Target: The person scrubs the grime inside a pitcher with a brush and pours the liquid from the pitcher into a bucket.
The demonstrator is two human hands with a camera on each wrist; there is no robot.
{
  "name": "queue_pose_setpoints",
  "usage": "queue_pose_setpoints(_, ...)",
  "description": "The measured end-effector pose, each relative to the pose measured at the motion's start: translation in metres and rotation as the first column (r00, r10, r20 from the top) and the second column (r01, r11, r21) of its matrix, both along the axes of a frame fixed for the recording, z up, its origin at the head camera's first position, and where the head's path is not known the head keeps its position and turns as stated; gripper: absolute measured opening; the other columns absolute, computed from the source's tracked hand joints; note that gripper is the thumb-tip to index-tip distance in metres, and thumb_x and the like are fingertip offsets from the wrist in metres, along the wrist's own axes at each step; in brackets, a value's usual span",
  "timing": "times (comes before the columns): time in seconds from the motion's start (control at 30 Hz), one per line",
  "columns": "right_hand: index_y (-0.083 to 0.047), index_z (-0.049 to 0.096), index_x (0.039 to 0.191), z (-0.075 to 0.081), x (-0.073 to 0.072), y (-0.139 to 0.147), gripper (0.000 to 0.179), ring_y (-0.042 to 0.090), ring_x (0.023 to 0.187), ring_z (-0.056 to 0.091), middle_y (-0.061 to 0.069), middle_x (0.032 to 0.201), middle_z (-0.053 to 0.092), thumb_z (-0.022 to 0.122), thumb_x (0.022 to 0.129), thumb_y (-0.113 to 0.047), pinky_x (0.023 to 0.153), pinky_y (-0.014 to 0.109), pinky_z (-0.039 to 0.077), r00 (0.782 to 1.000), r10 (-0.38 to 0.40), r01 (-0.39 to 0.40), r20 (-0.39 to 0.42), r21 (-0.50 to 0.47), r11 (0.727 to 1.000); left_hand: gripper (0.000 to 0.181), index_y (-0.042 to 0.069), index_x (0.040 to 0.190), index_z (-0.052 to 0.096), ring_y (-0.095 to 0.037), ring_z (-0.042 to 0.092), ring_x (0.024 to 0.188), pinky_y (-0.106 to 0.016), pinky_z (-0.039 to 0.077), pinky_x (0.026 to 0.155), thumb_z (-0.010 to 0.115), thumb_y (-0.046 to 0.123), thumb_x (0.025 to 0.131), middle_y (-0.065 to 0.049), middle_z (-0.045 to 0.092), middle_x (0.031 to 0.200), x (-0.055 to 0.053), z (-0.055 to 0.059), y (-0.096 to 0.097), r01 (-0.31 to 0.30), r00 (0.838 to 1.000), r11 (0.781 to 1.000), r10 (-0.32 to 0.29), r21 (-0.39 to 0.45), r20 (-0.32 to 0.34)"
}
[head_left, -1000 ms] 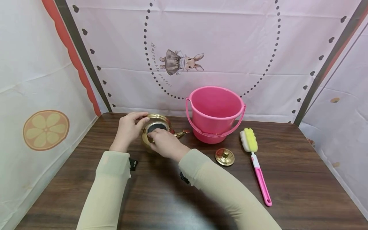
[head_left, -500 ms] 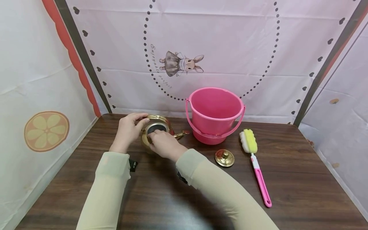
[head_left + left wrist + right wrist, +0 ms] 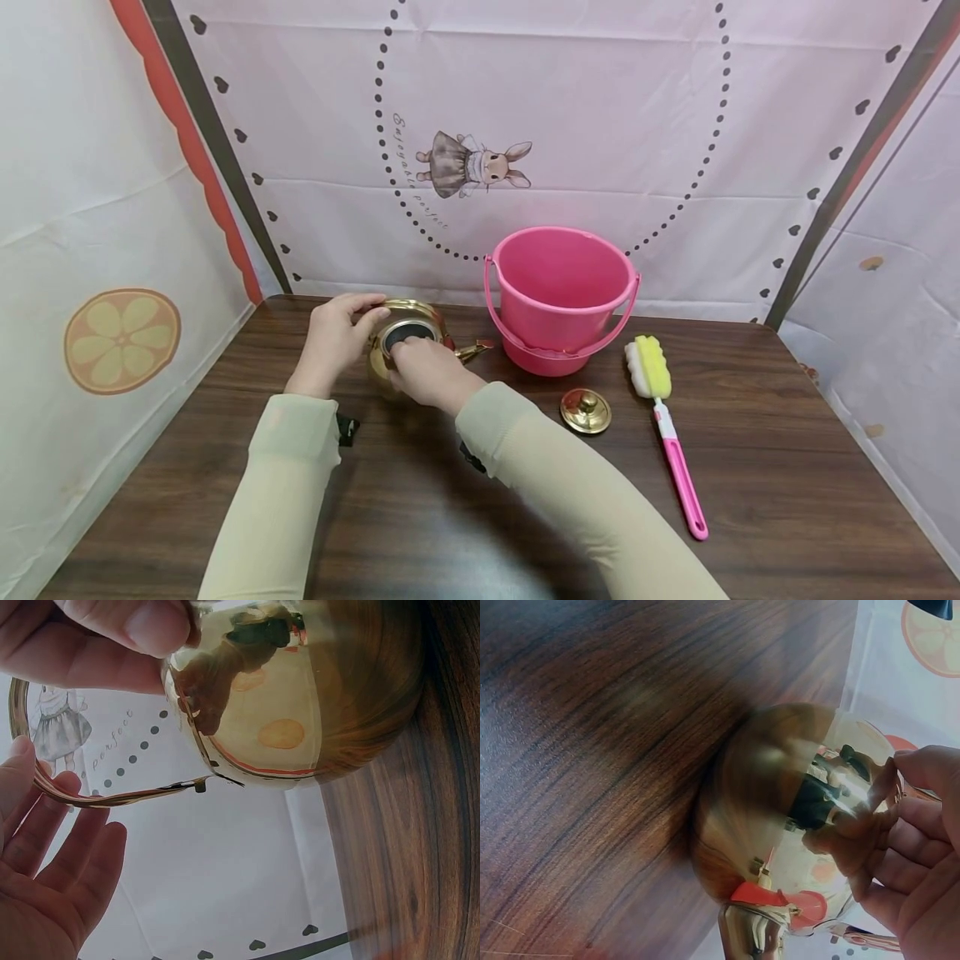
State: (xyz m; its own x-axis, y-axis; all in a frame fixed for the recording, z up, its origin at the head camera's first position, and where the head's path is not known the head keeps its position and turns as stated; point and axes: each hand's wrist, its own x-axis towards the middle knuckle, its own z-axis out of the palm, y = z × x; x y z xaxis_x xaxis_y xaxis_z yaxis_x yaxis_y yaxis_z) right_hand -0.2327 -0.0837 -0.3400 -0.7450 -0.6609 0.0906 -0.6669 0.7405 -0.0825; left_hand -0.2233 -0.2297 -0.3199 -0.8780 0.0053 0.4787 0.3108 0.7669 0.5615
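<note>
A shiny gold teapot (image 3: 380, 371) with a hoop handle (image 3: 112, 799) stands on the table, its lid off. My left hand (image 3: 335, 340) pinches that handle at the left of its arch. At the round opening, a silver-rimmed strainer with a dark inside (image 3: 408, 330) sits in the pot. My right hand (image 3: 432, 372) has its thumb and curled fingers at this rim and pinches it; the fingertips are partly hidden. In the right wrist view, the spout (image 3: 751, 934) with its red piece (image 3: 780, 901) points away below the hand. The gold lid (image 3: 587, 411) lies to the right.
A pink bucket (image 3: 551, 337) with its handle hanging down stands behind the lid, right of the spout. Farther right lies a sponge brush (image 3: 649, 367) with a pink handle (image 3: 684, 487). Printed cloth walls (image 3: 637, 100) enclose the back and sides of the wooden table (image 3: 420, 517).
My right hand has shifted slightly left and its fingers have curled in more at the teapot's opening. The left hand keeps its hold on the handle, and the teapot stays in place.
</note>
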Motion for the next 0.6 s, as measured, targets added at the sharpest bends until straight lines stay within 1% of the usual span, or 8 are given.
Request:
queue_pose_setpoints(0.17,-0.015,0.064,0.09,0.002,-0.002,0.0,0.019,0.014,0.089,0.064,0.0,0.091,0.066,0.055,0.095,-0.031,0.074,0.032,0.055,1.0,-0.013,0.013,0.026,-0.008,1.0,0.03,0.002,0.117,0.066,-0.034,0.062,0.101,-0.048,0.051,0.083,0.06,0.018,0.093,-0.019,0.065,0.115,0.001,0.001,0.0,0.002,1.0,1.0,-0.002,-0.003,0.007)
queue_pose_setpoints(0.33,-0.013,0.065,0.097,0.009,-0.001,0.0,0.018,0.015,0.095,0.064,0.003,0.1,0.067,0.052,0.097,-0.026,0.077,0.033,0.056,0.998,-0.018,0.019,0.053,-0.007,1.0,0.03,0.002,0.117,0.066,-0.034,0.063,0.101,-0.047,0.052,0.083,0.062,0.018,0.092,-0.019,0.066,0.114,0.001,0.001,0.0,0.0,1.0,1.0,0.0,-0.008,0.006)
queue_pose_setpoints(0.47,-0.013,0.065,0.102,0.014,0.0,0.001,0.016,0.017,0.099,0.063,0.005,0.106,0.066,0.051,0.096,-0.018,0.078,0.034,0.056,0.999,-0.017,0.016,0.048,0.021,1.0,0.029,0.001,0.116,0.066,-0.034,0.063,0.099,-0.047,0.052,0.082,0.062,0.017,0.092,-0.02,0.066,0.112,0.001,0.002,0.001,0.0,1.0,1.0,0.0,-0.01,-0.002)
queue_pose_setpoints(0.6,-0.013,0.064,0.102,0.016,-0.001,0.001,0.015,0.017,0.101,0.063,0.005,0.107,0.066,0.052,0.095,-0.013,0.079,0.034,0.056,0.999,-0.017,0.015,0.042,0.046,0.999,0.029,0.001,0.115,0.067,-0.033,0.063,0.098,-0.047,0.052,0.081,0.063,0.017,0.092,-0.02,0.066,0.111,0.001,0.002,0.001,-0.001,1.0,1.0,0.001,-0.01,-0.003)
